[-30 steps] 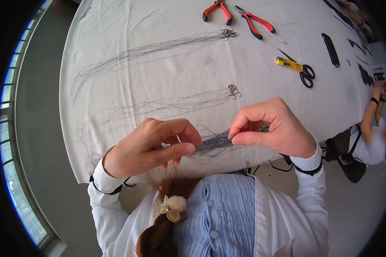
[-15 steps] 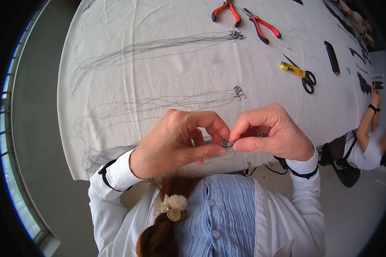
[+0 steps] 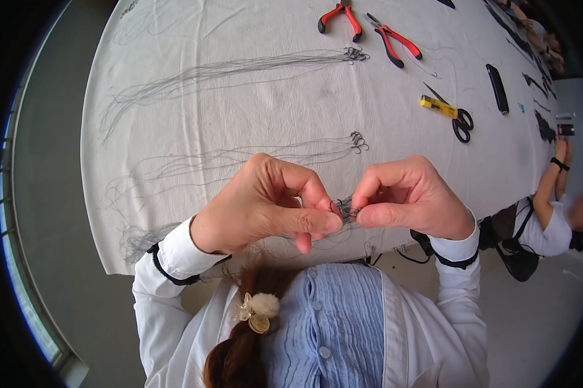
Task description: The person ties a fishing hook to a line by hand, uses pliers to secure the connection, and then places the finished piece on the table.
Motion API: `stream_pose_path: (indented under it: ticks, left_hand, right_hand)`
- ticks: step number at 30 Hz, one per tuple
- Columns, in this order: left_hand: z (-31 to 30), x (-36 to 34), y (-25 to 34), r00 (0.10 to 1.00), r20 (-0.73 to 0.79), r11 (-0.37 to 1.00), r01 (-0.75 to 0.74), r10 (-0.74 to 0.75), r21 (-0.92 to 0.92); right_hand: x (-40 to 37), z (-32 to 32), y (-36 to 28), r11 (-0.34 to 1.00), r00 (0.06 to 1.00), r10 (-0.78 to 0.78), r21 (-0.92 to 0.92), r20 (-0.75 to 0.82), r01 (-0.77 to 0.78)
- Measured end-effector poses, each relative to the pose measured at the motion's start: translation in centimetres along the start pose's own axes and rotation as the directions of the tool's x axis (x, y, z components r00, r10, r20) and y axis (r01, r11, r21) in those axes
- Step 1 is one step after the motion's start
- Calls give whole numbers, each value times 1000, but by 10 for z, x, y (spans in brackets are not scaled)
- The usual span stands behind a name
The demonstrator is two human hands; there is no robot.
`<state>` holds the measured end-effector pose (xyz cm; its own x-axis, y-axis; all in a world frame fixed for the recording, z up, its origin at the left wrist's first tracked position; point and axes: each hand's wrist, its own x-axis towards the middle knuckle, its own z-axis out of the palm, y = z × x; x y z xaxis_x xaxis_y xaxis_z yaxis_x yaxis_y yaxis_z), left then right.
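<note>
Close to the table's near edge, a small cluster of dark fish hooks (image 3: 346,209) sits between my two hands. My left hand (image 3: 265,207) pinches at the left side of it with thumb and forefinger, and a curved hook shows at those fingertips. On the other side, my right hand (image 3: 418,200) grips the cluster between thumb and fingertips. Thin grey line hangs about the hands, partly hidden by the left one. Just beyond lies a smaller bunch of hooks (image 3: 358,141) with its lines stretched left. A thicker bunch of hooks (image 3: 354,55) lies farther back.
Two red-handled pliers (image 3: 395,42) (image 3: 341,19) lie at the back. Black-handled scissors (image 3: 463,125) and a yellow cutter (image 3: 438,106) lie right, near a black phone (image 3: 498,88). Tangled line (image 3: 143,240) lies front left. Another person (image 3: 553,207) sits at the right.
My left fingertips have shifted a little left, and more of the hooks shows between my hands. The whole view has moved slightly, and the things on the table lie still.
</note>
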<state>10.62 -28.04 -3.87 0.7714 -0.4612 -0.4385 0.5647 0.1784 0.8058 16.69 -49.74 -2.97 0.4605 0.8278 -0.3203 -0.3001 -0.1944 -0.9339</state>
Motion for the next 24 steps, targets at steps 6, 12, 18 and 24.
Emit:
stream_pose_path:
  ticks: [6, 12, 18, 24]
  left_hand:
    - [-4, 0, -3, 998, 32, 987, 67, -63, -150]
    - [-4, 1, -6, 997, 67, 982, 36, -24, -184]
    - [-4, 2, -7, 996, 86, 978, 45, -28, -203]
    - [-4, 1, -5, 992, 94, 966, 100, -79, -238]
  right_hand:
    - [-5, -2, 1, 996, 997, 64, -67, -33, -67]
    - [-10, -1, 1, 991, 991, 94, -84, -97, -103]
    - [-12, -2, 2, 991, 990, 92, -90, -105, -101]
    - [-10, 0, 8, 810, 989, 80, -570, -127, -139]
